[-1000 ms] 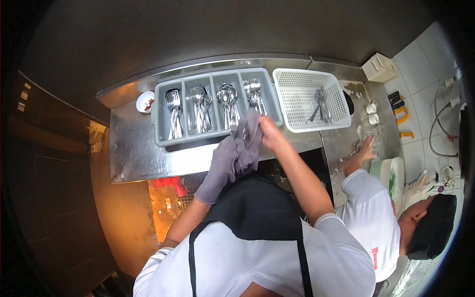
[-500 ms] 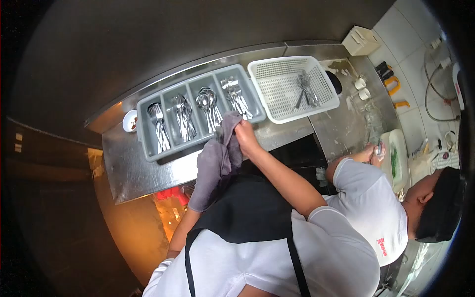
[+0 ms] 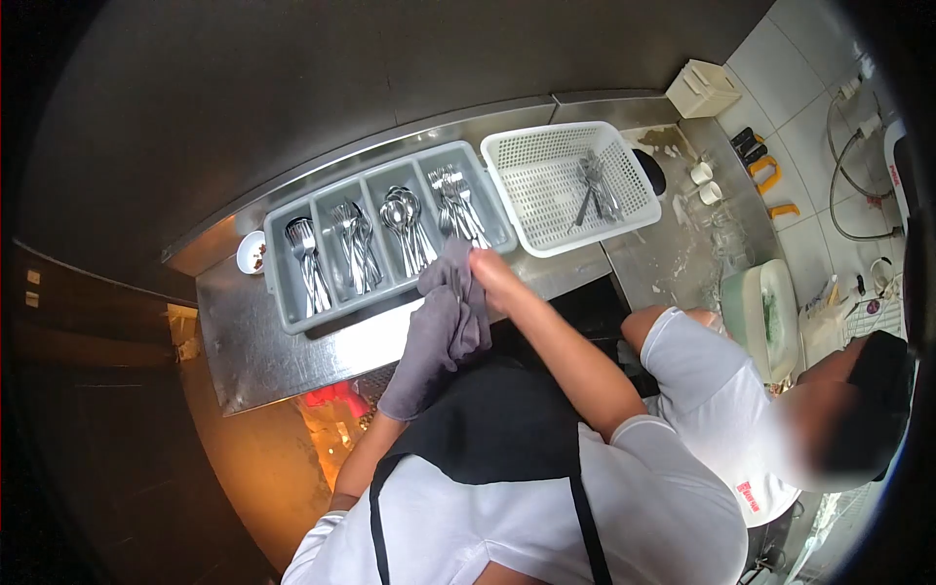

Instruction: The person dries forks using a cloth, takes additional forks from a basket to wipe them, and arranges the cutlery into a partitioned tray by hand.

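Observation:
A grey cloth (image 3: 450, 317) drapes over my left hand (image 3: 414, 385) and covers its fingers; the hand grips it from underneath. The upper end of the cloth is bunched in my right hand (image 3: 490, 274), whose fingers are closed around it. Anything wrapped inside the cloth is hidden. Just beyond my hands lies a grey cutlery tray (image 3: 366, 314) with compartments. Forks (image 3: 305, 255) fill its left compartment, more forks (image 3: 357, 244) the one beside it, then spoons (image 3: 405, 224), then forks (image 3: 454, 202) at the right.
A white perforated basket (image 3: 531, 175) with some cutlery (image 3: 597, 190) stands right of the tray. A small white bowl (image 3: 252, 252) sits to its left. Close on my right, a co-worker (image 3: 707, 390) stands by a pale tub (image 3: 746, 317). Small white cups (image 3: 709, 192) are on the steel counter (image 3: 253, 366).
The cloth is bunched more tightly between my hands, and the metal glimpsed by it earlier is covered. The co-worker's hands have dropped from sight behind their arm. The view has shifted slightly.

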Motion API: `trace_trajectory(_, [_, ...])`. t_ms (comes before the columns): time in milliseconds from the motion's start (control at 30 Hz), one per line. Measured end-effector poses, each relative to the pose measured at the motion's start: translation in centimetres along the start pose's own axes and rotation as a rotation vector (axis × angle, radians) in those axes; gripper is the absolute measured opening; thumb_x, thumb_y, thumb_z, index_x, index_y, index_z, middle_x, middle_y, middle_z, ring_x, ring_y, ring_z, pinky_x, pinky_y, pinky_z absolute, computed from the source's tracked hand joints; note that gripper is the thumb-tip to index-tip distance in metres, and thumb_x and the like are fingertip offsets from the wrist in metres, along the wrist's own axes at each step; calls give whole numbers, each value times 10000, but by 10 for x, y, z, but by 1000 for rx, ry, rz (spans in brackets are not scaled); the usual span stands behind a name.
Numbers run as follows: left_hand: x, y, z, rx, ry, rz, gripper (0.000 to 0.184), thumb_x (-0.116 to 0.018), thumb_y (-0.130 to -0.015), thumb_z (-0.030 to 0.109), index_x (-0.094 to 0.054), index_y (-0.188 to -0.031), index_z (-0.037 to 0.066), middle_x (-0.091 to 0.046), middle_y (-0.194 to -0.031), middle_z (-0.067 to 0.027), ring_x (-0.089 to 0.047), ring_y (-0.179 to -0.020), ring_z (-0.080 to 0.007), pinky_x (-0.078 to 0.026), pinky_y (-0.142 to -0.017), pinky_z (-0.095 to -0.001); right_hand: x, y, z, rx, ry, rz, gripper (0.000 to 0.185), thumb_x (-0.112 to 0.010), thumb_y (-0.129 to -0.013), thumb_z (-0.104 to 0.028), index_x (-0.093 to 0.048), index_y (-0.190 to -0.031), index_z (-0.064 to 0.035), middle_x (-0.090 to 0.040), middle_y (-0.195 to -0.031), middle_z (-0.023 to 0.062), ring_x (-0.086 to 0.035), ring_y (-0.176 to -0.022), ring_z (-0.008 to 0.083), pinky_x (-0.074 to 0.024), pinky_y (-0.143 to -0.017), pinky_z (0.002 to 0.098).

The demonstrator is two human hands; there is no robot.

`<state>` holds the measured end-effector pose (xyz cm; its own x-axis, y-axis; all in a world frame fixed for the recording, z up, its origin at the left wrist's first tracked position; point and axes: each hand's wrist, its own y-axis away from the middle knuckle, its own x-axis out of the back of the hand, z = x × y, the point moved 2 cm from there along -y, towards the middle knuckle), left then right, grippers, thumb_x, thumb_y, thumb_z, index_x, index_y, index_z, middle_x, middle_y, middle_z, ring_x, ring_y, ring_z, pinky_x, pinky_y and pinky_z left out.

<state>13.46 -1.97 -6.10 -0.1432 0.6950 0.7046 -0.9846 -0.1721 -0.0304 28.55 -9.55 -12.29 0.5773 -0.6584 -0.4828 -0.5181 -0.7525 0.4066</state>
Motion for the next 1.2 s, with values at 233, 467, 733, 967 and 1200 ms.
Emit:
trace_trajectory(233, [60, 8, 19, 139, 75, 164, 421, -673, -850, 180, -554, -1211, -3, -626, -1130, -222, -626, -1042, -355, -493, -861, -404, 45, 0, -85, 224, 1240, 347, 352, -598, -909, -298, -714, -1007, 20, -715, -994, 233, -698, -941, 359, -534, -843, 430])
trace_trajectory(467, [158, 76, 68, 254, 408, 869, 489, -653, -866, 155, -542, -1300, -41, -628, -1210, -163, -634, -1063, -235, -489, -960, -330, 209, -36, -143, 308, 1397, 1094, 539, -736, -826, -347, -636, -1231, -6, -653, -1218, 222, -628, -1129, 363, -519, -935, 438])
trace_trajectory(733, [141, 133, 59, 594, 159, 1007, 522, -666, -873, 205, -510, -1326, -1, -587, -1172, -83, -570, -975, -184, -475, -894, -309, 334, -78, -152, -148, 1613, 1055, 565, -765, -787, -399, -663, -1152, 21, -646, -1207, 216, -626, -1135, 360, -532, -929, 441])
trace_trajectory(967, [126, 91, 70, 547, 158, 850, 437, -635, -884, 324, -590, -1182, 8, -621, -1039, -75, -584, -842, -192, -463, -720, -309, 336, -97, -153, -121, 1580, 875, 389, -677, -843, -351, -732, -1002, -1, -719, -1010, 213, -696, -953, 361, -542, -858, 448])
trace_trajectory(1200, [119, 29, 93, 649, -10, 710, 452, -631, -910, 381, -595, -1168, 12, -622, -1014, -58, -590, -856, -176, -482, -763, -295, 334, -109, -144, -77, 1651, 813, 292, -574, -877, -243, -753, -935, -19, -730, -988, 198, -708, -939, 359, -554, -809, 449])
